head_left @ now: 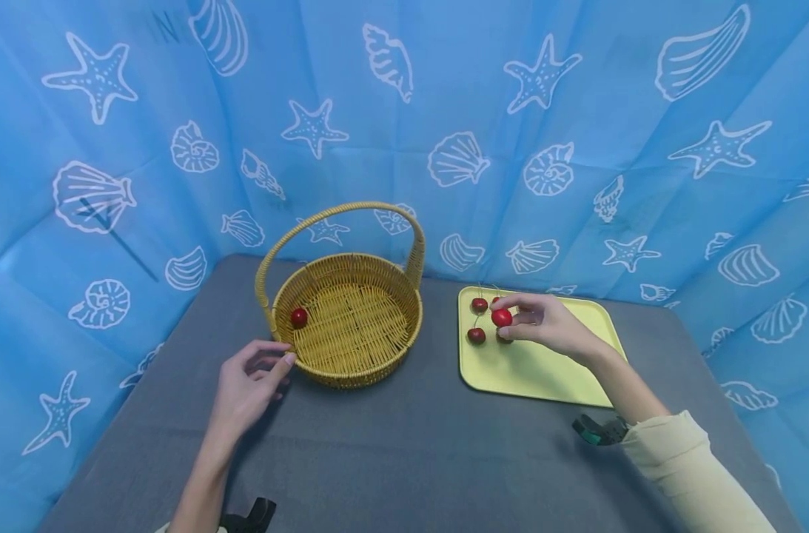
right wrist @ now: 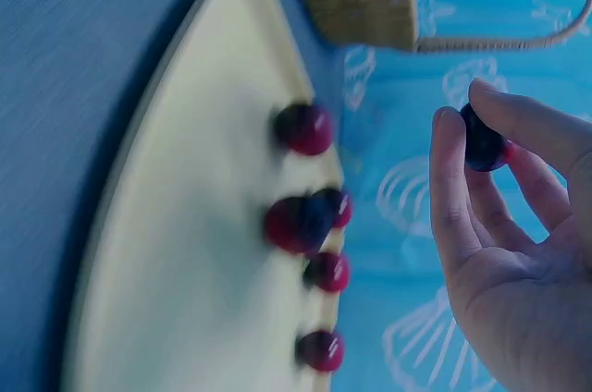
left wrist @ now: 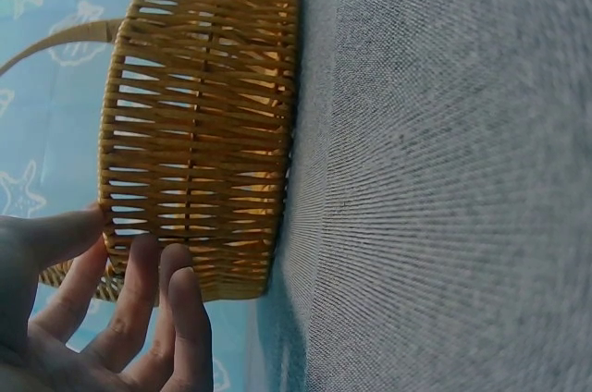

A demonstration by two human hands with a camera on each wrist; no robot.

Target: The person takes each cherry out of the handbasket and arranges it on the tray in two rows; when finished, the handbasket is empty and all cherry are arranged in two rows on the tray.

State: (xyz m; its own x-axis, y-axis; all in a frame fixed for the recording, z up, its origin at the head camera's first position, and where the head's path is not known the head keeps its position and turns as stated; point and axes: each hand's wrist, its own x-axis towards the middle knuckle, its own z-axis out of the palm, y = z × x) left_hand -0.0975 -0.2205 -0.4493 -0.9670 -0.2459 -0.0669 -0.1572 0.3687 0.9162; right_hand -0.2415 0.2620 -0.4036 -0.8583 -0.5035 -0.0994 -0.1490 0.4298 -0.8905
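Note:
My left hand [head_left: 247,385] pinches the near left rim of a round wicker basket [head_left: 351,380] between thumb and fingers. In the left wrist view the thumb lies on the rim and the fingertips press the woven wall [left wrist: 199,133]. One red cherry [head_left: 299,318] lies inside, by the basket's left wall. Above the pale yellow tray [head_left: 544,385], my right hand [head_left: 554,323] holds another cherry [head_left: 501,317] between thumb and fingertips. The right wrist view has this held cherry [right wrist: 483,140] raised off the tray. Several cherries [head_left: 476,336] rest at the tray's left end, partly hidden by the hand.
The basket's tall arched handle [head_left: 351,207] rises over its far side. A grey cloth [head_left: 404,451] covers the table, with a stretch of it between basket and tray. Behind hangs a blue curtain [head_left: 404,118] with white shells and starfish.

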